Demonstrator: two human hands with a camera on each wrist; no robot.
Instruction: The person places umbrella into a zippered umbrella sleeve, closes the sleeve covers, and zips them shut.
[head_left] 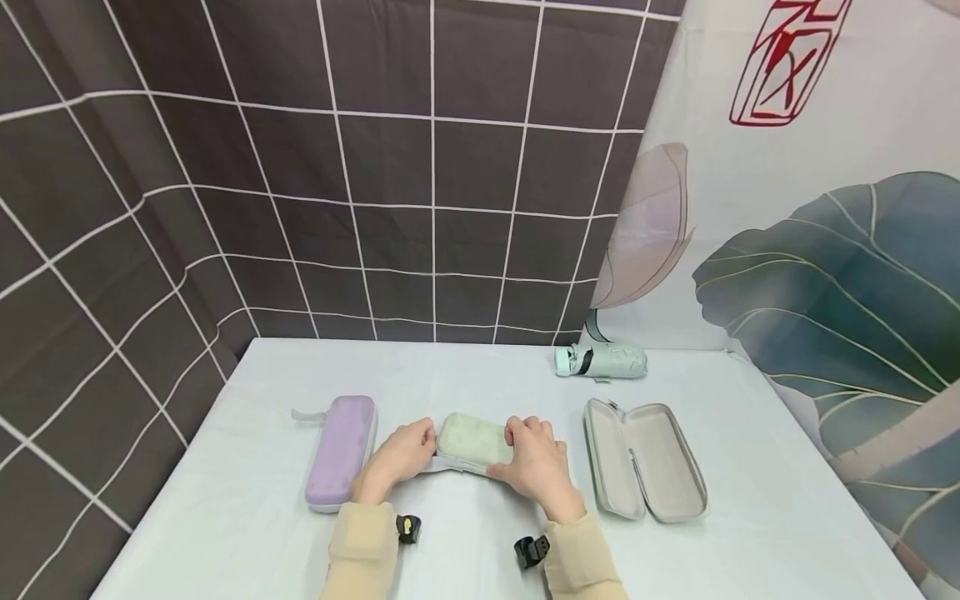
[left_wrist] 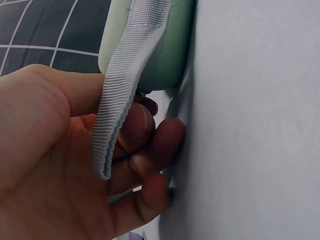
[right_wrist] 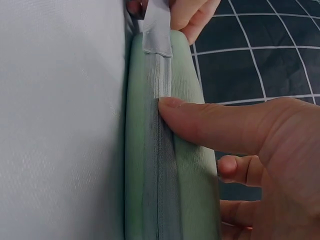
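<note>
A pale green zippered case [head_left: 472, 440] lies on the table between my hands, its zipper side facing me. My right hand [head_left: 536, 457] grips its right part, with the thumb [right_wrist: 200, 120] pressed on the zipper [right_wrist: 162, 175] and the other fingers on the far side. A grey ribbon strap [left_wrist: 132, 65] runs along the zipper side and loops out past the left end. Behind this loop, my left hand [head_left: 405, 454] has its thumb and curled fingers at the case's left end, pinching at the zipper pull, which is mostly hidden.
A closed purple case [head_left: 341, 454] with a strap lies to the left. On the right, a grey-lined case [head_left: 663, 462] lies spread open. A mint-green bottle-shaped item [head_left: 607, 361] rests near the back edge of the white table [head_left: 465, 550]. Dark checked cloth [head_left: 390, 167] hangs behind.
</note>
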